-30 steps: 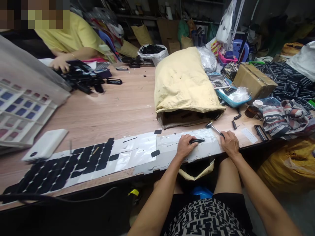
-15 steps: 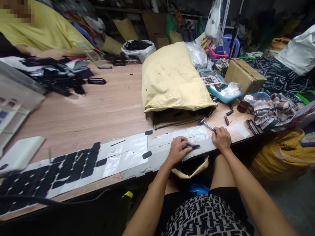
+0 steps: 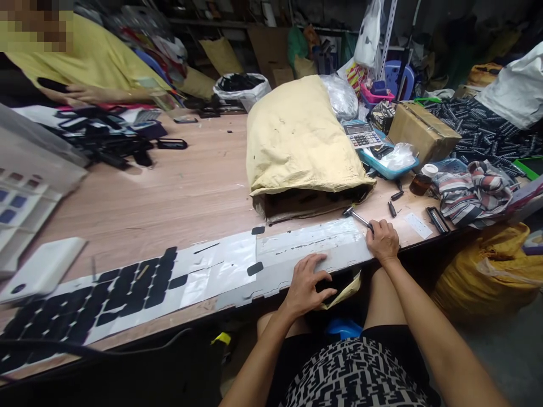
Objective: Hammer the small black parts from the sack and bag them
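Note:
My right hand (image 3: 383,240) is closed round the dark grip of a small hammer (image 3: 360,218), whose metal head lies over the grey board near the big sack. At the table's front edge my left hand (image 3: 307,282) is open, thumb and fingers apart, with nothing seen in it. Just below that hand, the yellowish mouth of a bag (image 3: 345,291) shows under the edge; its inside is dark. A worn grey board (image 3: 280,271) lies along the edge beneath both hands. To its left, a white sheet carries rows of black rounded pads (image 3: 127,288).
A large yellow sack (image 3: 301,141) with an open mouth stands behind the board. To the right are a calculator (image 3: 362,135), a cardboard box (image 3: 422,133), a brown bottle (image 3: 422,180) and loose black parts. Across the table, a person in a yellow shirt (image 3: 97,62) handles dark parts.
My left hand has moved down toward the table edge and opened; the slim black piece it held is no longer visible. The right hand stays on the hammer. The other person's hand now holds something dark.

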`<state>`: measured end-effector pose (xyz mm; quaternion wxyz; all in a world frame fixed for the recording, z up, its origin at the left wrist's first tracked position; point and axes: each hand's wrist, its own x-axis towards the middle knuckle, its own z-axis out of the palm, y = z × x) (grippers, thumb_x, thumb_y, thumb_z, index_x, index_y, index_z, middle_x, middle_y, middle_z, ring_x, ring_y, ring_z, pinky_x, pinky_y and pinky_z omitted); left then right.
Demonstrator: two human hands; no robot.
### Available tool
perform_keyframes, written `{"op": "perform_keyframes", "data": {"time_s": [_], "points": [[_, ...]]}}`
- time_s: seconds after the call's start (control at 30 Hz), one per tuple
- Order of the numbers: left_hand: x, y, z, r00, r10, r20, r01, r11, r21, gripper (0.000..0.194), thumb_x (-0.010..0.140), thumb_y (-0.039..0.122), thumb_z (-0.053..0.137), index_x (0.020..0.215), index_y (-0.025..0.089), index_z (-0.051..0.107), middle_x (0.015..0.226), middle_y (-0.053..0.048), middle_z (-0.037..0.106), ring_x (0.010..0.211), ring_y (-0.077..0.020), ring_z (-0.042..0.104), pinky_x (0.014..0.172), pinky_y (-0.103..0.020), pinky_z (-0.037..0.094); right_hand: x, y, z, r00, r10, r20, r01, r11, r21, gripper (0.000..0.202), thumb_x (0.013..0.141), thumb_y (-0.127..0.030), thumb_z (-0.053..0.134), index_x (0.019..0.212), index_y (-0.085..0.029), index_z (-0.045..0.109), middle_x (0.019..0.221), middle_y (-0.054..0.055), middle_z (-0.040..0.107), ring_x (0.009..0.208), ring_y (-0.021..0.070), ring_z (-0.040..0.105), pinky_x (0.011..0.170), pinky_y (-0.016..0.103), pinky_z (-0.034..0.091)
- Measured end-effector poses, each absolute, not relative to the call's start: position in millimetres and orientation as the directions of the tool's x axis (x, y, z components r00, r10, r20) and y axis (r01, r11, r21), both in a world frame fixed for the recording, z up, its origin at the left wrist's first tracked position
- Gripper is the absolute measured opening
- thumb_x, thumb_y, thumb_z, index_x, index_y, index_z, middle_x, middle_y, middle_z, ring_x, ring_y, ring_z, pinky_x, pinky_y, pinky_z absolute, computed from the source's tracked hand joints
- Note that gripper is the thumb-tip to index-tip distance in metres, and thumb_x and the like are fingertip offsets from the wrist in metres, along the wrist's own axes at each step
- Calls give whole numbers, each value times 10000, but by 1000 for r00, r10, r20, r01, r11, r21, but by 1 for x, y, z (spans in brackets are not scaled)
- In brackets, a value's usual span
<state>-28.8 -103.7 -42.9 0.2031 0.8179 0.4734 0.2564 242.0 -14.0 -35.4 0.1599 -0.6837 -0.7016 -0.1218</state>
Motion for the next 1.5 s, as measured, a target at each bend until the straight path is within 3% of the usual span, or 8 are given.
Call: {"op": "perform_keyframes", "data": {"time_s": [0.17,0.3,0.37,0.63,0.77,0.93,1.37,1.5], "points": [[-32,-37,-34,184,949,257,649,-314,693,116,870,350,675,915,249,706,1078,-53,708,1087,-252,603,1020,-436,445,240,-14,-34,-8,919,395,997,36,-63,270,929,-285,504,1137,-204,658,971,89,582,897,237,440,735,334,300],[-32,53,-30,-147,968,205,747,-27,665,247,874,341,638,1066,203,708,1098,-104,700,1097,-299,599,975,-441,463,240,-14,-33,-11,920,392,997,42,-70,265,925,-289,512,1126,-202,661,958,87,585,893,236,443,744,330,308],[-33,91,-31,-212,966,149,773,72,630,307,862,324,653,1131,186,703,1122,-123,700,1116,-326,602,956,-436,466,241,-14,-33,-12,919,394,997,42,-67,260,922,-293,519,1122,-205,659,958,83,585,893,234,447,750,326,311],[-35,132,-37,-201,979,17,822,159,546,396,885,343,637,1231,157,684,1256,-164,657,1152,-360,589,910,-431,474,240,-14,-35,5,928,372,998,19,-61,213,921,-294,519,1061,-205,652,967,80,584,896,230,451,748,324,313],[-37,84,-33,-103,985,138,805,1,593,305,872,387,662,1120,228,742,1036,-92,711,1045,-311,597,934,-423,462,240,-14,-35,2,922,387,998,23,-62,218,909,-293,536,1067,-201,654,964,84,584,893,233,451,749,329,316],[-27,2,-44,95,962,254,742,-239,626,220,871,388,689,1039,267,762,927,-53,663,950,-251,552,902,-385,453,241,-13,-35,-3,921,391,997,31,-64,237,915,-295,524,1085,-201,660,967,89,589,899,239,451,756,334,321],[-14,-22,-57,82,976,203,737,-196,647,193,844,352,733,1007,252,724,963,-51,677,1000,-275,532,897,-414,420,242,-13,-32,1,924,382,997,28,-72,252,934,-297,513,1096,-200,681,976,89,611,906,234,476,763,325,335],[-13,-22,-55,68,981,183,731,-174,660,158,839,356,733,969,267,722,963,-46,678,1014,-279,536,901,-417,424,246,-17,-23,8,944,331,985,50,-168,298,940,-268,509,1170,-206,688,992,84,649,930,224,534,785,311,387]]}}
